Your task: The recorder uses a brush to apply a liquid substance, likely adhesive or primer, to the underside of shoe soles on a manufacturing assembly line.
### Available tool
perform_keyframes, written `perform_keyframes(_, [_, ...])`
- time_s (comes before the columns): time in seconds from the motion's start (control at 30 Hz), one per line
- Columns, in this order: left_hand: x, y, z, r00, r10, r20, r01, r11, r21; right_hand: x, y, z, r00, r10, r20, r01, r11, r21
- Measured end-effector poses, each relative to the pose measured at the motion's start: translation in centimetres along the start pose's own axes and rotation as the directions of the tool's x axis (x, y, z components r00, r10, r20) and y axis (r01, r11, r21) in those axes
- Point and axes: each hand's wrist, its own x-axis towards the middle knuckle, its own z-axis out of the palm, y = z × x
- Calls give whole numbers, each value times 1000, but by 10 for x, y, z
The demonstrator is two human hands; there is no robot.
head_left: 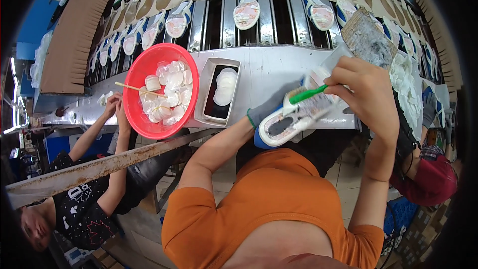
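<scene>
Right hand: (361, 82) bare, fingers pinched closed around the handle of a green brush (309, 92).
Left hand: (271, 105) in a grey glove with a green cuff, got hold of the shoe from below; most fingers are hidden, so I can't tell how tightly they're curled.
Shoe: the white-and-blue shoe (298, 123) is up off the table at its near edge, tilted, dark patch on the near end, far end motion-blurred on my feed.
Brush: bristles over the shoe; can't tell if they're touching.
Red basin: (130, 87) left of the shoe, white discs inside, thin stick across the rim.
White box: (236, 89) between basin and shoe, more discs in it.
Rollers: (229, 20) behind all that, shoes lined up on them.
</scene>
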Motion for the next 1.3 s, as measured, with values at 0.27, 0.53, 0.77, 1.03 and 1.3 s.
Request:
perform_keyframes(0.27, [-47,61,46,797,577,-178,-524,808,269,-49,2,40,999,-43,-14,42,787,616])
perform_keyframes(0.53, [-48,35,24,678,720,-149,-610,664,432,-42,-2,47,744,511,-431,-315,837,447])
perform_keyframes(0.77, [-56,37,18,827,562,-24,-521,781,345,-35,13,33,790,434,-433,-265,879,396])
perform_keyframes(1.03, [-53,42,29,844,536,23,-451,685,572,-12,36,26,816,256,-517,-108,948,300])
perform_keyframes(1.3, [-47,45,31,816,577,43,-491,651,580,-28,50,24,886,328,-328,-230,924,304])
